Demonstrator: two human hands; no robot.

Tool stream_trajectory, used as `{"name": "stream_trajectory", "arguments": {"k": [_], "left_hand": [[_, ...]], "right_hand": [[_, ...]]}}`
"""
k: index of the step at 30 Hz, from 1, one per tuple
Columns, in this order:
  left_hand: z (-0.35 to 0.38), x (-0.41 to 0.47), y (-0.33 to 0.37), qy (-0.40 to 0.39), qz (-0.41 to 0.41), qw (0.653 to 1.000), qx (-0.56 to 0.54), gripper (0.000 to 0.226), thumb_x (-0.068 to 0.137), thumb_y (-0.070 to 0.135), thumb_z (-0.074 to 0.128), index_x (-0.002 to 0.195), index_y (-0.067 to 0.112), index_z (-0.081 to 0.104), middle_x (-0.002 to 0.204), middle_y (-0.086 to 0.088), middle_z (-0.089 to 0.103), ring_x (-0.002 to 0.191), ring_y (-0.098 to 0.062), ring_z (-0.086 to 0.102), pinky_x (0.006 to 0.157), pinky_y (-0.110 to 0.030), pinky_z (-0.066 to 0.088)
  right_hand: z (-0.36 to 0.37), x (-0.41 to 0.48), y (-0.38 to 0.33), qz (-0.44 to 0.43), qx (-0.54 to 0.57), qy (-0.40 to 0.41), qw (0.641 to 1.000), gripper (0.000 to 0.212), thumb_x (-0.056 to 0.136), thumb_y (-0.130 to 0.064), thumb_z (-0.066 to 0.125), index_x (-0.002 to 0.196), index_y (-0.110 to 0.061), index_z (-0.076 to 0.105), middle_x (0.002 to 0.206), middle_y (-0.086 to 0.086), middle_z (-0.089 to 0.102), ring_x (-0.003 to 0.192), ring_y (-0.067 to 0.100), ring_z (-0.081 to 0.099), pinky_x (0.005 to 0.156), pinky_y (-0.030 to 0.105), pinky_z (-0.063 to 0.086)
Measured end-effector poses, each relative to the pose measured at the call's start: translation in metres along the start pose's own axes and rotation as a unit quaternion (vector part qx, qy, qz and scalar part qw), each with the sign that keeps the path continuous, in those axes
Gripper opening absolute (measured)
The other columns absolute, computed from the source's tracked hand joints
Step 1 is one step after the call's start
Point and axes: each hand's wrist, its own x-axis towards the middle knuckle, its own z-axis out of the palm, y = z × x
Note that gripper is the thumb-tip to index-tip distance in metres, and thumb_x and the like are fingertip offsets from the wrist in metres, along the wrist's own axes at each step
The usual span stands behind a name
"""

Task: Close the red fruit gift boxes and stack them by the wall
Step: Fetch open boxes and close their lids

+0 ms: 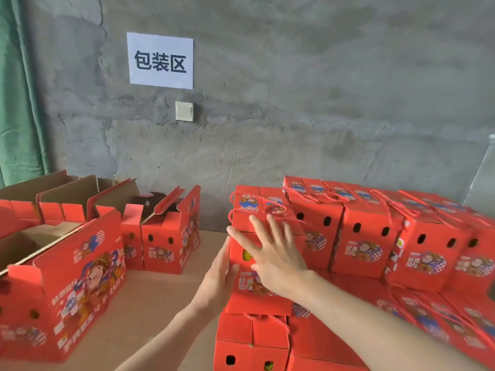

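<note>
Atop the left end of the stack by the concrete wall (321,103), the closed red gift box (257,199) stands upright, its holed narrow end facing the camera and its long axis running towards the wall. The left hand (217,277) lies flat against its left side. The right hand (270,253) spreads straight fingers over the end face, grasping nothing. Closed boxes (361,236) adjoin on the right, and open boxes (166,245) stand apart on the left.

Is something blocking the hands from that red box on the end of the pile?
Nothing visible does. The left hand lies flat against the left side of the closed red gift box, and the right hand is spread across its front, with nothing between.
</note>
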Motion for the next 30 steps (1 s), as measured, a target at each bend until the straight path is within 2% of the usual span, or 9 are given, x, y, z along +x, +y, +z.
{"name": "stream_trajectory", "arguments": {"k": [2,4,6,9,15,21,26,28,30], "left_hand": [[0.013,-0.020,-0.024,-0.018,-0.006,0.998,0.058,0.063,0.096,0.000,0.041,0.150,0.015,0.012,0.154,0.003,0.024,0.143,-0.010,0.023,0.113,-0.018,0.020],[0.026,-0.034,-0.042,-0.054,-0.071,0.990,0.105,0.073,0.093,-0.001,0.041,0.150,0.016,-0.002,0.154,-0.002,0.024,0.141,-0.015,0.027,0.102,-0.012,0.025],[0.036,-0.035,-0.049,-0.075,-0.112,0.981,0.140,0.081,0.091,-0.001,0.042,0.150,0.016,-0.010,0.154,-0.002,0.024,0.136,-0.017,0.033,0.090,-0.012,0.030],[0.044,-0.023,-0.052,-0.110,-0.097,0.968,0.206,0.080,0.090,-0.004,0.040,0.150,0.014,-0.009,0.159,-0.002,0.007,0.144,-0.016,0.018,0.106,-0.016,0.025],[0.038,-0.010,-0.061,-0.236,-0.088,0.904,0.345,0.062,0.099,0.009,0.030,0.152,0.019,0.001,0.160,0.001,0.005,0.147,-0.012,0.006,0.116,-0.024,0.013],[0.034,-0.014,-0.063,-0.226,-0.064,0.901,0.365,0.064,0.095,0.002,0.027,0.153,0.022,0.006,0.160,0.008,0.002,0.146,-0.005,-0.001,0.117,-0.023,0.009],[0.041,-0.015,-0.053,-0.208,-0.064,0.889,0.402,0.060,0.097,0.003,0.023,0.153,0.018,0.010,0.160,0.005,-0.002,0.147,-0.009,-0.003,0.118,-0.024,0.005],[0.048,-0.017,-0.050,-0.186,-0.080,0.886,0.417,0.053,0.099,0.007,0.023,0.151,0.016,0.020,0.160,0.003,0.005,0.147,-0.010,0.003,0.118,-0.026,0.006],[0.051,-0.020,-0.046,-0.126,-0.013,0.886,0.446,0.046,0.091,0.010,0.037,0.132,0.019,0.056,0.146,0.000,0.043,0.136,-0.009,0.038,0.110,-0.020,0.030]], "right_hand": [[0.006,0.003,0.000,0.007,-0.043,0.071,0.997,0.103,0.071,-0.033,0.078,0.147,-0.050,0.010,0.149,0.018,0.035,0.127,0.043,0.042,0.101,0.056,0.035],[0.011,0.010,0.004,0.019,-0.042,0.112,0.993,0.095,0.062,-0.032,0.085,0.141,-0.049,0.035,0.138,0.016,0.050,0.115,0.040,0.054,0.094,0.052,0.044],[0.023,0.026,0.014,0.029,-0.046,0.102,0.993,0.090,0.079,-0.026,0.072,0.144,-0.054,0.017,0.149,0.016,0.032,0.130,0.040,0.038,0.104,0.054,0.030],[0.039,0.057,0.027,0.068,-0.028,0.074,0.995,0.087,0.091,-0.020,0.057,0.144,-0.056,-0.002,0.155,0.012,0.013,0.139,0.038,0.018,0.110,0.055,0.014],[0.068,0.111,0.062,0.101,-0.029,0.053,0.993,0.098,0.087,-0.017,0.064,0.142,-0.058,-0.006,0.157,0.009,0.007,0.142,0.038,0.011,0.112,0.059,-0.002],[0.088,0.138,0.081,0.099,-0.038,0.046,0.993,0.097,0.087,-0.020,0.064,0.143,-0.057,-0.006,0.155,0.009,0.007,0.140,0.038,0.010,0.112,0.058,-0.007],[0.098,0.116,0.060,0.139,0.019,0.073,0.987,0.093,0.086,-0.005,0.053,0.150,-0.042,-0.004,0.158,0.013,-0.015,0.144,0.040,-0.015,0.114,0.053,-0.011],[0.115,0.093,0.041,0.149,0.065,0.064,0.985,0.082,0.089,-0.008,0.050,0.153,-0.027,0.002,0.157,0.009,-0.022,0.144,0.035,-0.020,0.116,0.049,-0.006],[0.130,0.071,0.036,0.165,0.086,-0.001,0.982,0.080,0.091,-0.007,0.047,0.154,-0.018,-0.001,0.156,-0.001,-0.026,0.145,0.025,-0.020,0.118,0.045,0.001]]}}
